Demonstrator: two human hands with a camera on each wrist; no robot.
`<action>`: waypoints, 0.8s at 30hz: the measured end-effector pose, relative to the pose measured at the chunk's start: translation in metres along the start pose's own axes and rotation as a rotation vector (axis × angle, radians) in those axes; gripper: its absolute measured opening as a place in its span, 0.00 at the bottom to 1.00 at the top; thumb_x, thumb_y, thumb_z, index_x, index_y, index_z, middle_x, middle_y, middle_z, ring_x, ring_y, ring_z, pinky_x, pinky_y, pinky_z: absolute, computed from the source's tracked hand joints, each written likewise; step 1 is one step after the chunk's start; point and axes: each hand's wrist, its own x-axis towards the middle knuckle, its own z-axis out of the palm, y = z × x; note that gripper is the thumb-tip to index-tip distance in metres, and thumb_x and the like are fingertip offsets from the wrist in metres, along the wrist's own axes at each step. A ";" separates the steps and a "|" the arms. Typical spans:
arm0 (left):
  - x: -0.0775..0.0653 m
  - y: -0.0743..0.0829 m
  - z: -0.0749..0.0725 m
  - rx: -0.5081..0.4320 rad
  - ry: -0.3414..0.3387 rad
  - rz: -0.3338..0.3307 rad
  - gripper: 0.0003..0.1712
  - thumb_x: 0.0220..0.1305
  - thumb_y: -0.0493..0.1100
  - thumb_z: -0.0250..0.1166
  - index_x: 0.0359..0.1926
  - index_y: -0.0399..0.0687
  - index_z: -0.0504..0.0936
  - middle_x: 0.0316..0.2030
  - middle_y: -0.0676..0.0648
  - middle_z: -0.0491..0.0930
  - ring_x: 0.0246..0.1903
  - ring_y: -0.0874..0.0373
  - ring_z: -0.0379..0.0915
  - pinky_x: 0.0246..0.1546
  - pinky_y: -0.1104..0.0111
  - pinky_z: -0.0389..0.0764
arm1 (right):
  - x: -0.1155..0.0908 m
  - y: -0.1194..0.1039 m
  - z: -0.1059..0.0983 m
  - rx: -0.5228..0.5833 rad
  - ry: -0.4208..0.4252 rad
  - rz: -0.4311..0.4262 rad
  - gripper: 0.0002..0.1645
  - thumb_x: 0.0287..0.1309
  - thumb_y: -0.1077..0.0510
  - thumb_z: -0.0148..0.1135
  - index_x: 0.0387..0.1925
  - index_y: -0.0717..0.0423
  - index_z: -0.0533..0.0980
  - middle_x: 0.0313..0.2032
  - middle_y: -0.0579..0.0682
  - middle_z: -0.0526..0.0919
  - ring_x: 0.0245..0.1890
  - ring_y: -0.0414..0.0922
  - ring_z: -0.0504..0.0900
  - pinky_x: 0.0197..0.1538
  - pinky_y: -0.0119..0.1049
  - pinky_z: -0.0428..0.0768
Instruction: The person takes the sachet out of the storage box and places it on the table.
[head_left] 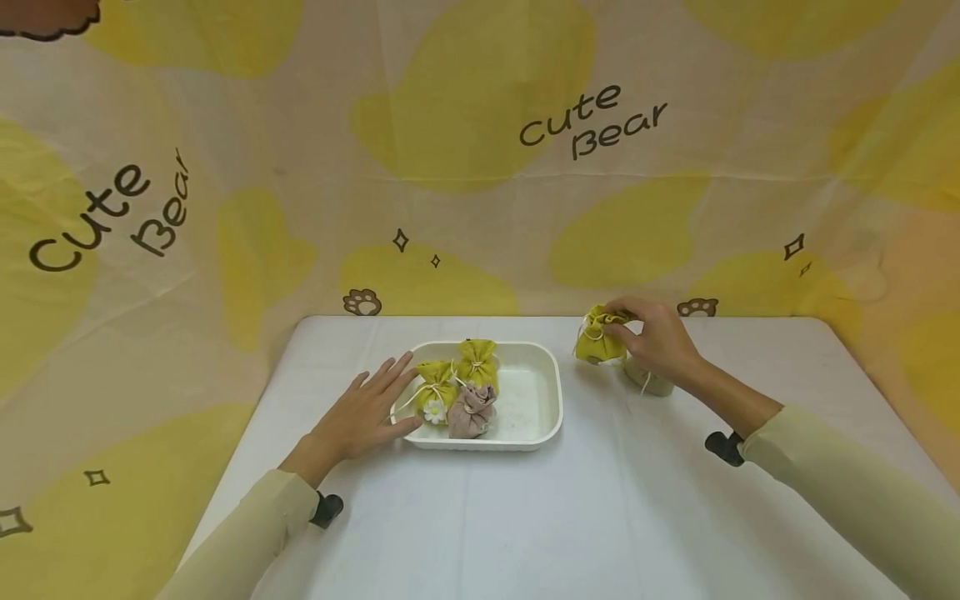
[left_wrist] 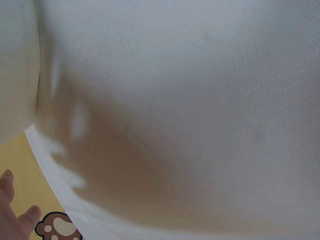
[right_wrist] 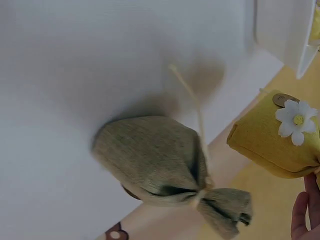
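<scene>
My right hand (head_left: 656, 337) pinches a yellow drawstring pouch (head_left: 597, 335) by its gathered neck. In the right wrist view that yellow pouch (right_wrist: 277, 135) hangs off the table and shows a white flower and a small brown tag. Below the hand a grey-green drawstring pouch (right_wrist: 150, 157) sits on the table, partly covered by the hand in the head view. My left hand (head_left: 367, 410), fingers spread, is at the left rim of a white tray (head_left: 528, 417). Inside the tray are two yellow pouches (head_left: 477, 360) and a pinkish-grey pouch (head_left: 471, 414), grouped toward its left side.
A white cloth (head_left: 525, 525) covers the table. Behind it hangs a yellow patterned curtain (head_left: 465, 208) close to the table's back edge. Dark wrist cameras (head_left: 724, 448) sit at both sleeves.
</scene>
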 end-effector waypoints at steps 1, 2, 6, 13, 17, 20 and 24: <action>0.000 0.000 0.000 0.000 0.000 0.001 0.49 0.67 0.74 0.47 0.79 0.53 0.53 0.79 0.54 0.38 0.77 0.46 0.40 0.71 0.40 0.49 | -0.001 0.003 0.001 -0.002 -0.001 0.005 0.15 0.56 0.69 0.70 0.46 0.66 0.81 0.43 0.61 0.87 0.44 0.56 0.85 0.47 0.54 0.82; 0.000 0.000 0.000 0.002 0.001 0.001 0.49 0.67 0.75 0.47 0.79 0.53 0.53 0.79 0.54 0.38 0.77 0.46 0.40 0.71 0.40 0.49 | -0.003 0.005 0.001 -0.004 -0.003 0.009 0.15 0.56 0.69 0.70 0.46 0.66 0.81 0.43 0.61 0.87 0.44 0.56 0.85 0.47 0.54 0.81; 0.000 0.000 0.000 0.002 0.012 0.005 0.49 0.67 0.74 0.47 0.79 0.53 0.53 0.79 0.54 0.38 0.77 0.47 0.40 0.71 0.40 0.49 | -0.006 0.013 0.005 -0.006 -0.006 0.010 0.15 0.55 0.69 0.70 0.46 0.66 0.81 0.42 0.61 0.87 0.43 0.56 0.85 0.47 0.55 0.81; -0.001 0.002 -0.001 0.001 0.029 0.017 0.49 0.67 0.74 0.49 0.78 0.52 0.54 0.79 0.53 0.39 0.77 0.46 0.41 0.70 0.39 0.50 | -0.010 0.021 0.010 -0.001 -0.003 -0.004 0.15 0.54 0.70 0.70 0.45 0.67 0.81 0.41 0.61 0.87 0.42 0.56 0.86 0.45 0.54 0.82; -0.001 0.002 -0.001 -0.001 0.032 0.016 0.49 0.67 0.73 0.49 0.78 0.52 0.54 0.79 0.53 0.39 0.76 0.46 0.42 0.70 0.39 0.50 | -0.012 0.026 0.013 -0.008 -0.001 0.002 0.15 0.55 0.70 0.70 0.45 0.67 0.81 0.41 0.62 0.87 0.42 0.57 0.86 0.44 0.55 0.83; -0.001 0.002 -0.001 -0.001 0.037 0.019 0.49 0.67 0.73 0.49 0.78 0.52 0.54 0.79 0.52 0.40 0.76 0.45 0.42 0.69 0.38 0.52 | -0.014 0.028 0.015 -0.012 -0.005 0.010 0.15 0.55 0.69 0.71 0.45 0.67 0.81 0.42 0.62 0.87 0.41 0.58 0.86 0.44 0.55 0.83; -0.002 0.002 -0.001 -0.004 0.036 0.014 0.49 0.67 0.74 0.48 0.78 0.52 0.54 0.79 0.53 0.40 0.76 0.45 0.42 0.70 0.39 0.51 | -0.014 0.029 0.018 -0.009 -0.005 0.003 0.13 0.55 0.69 0.70 0.43 0.65 0.81 0.41 0.60 0.88 0.40 0.57 0.86 0.43 0.55 0.83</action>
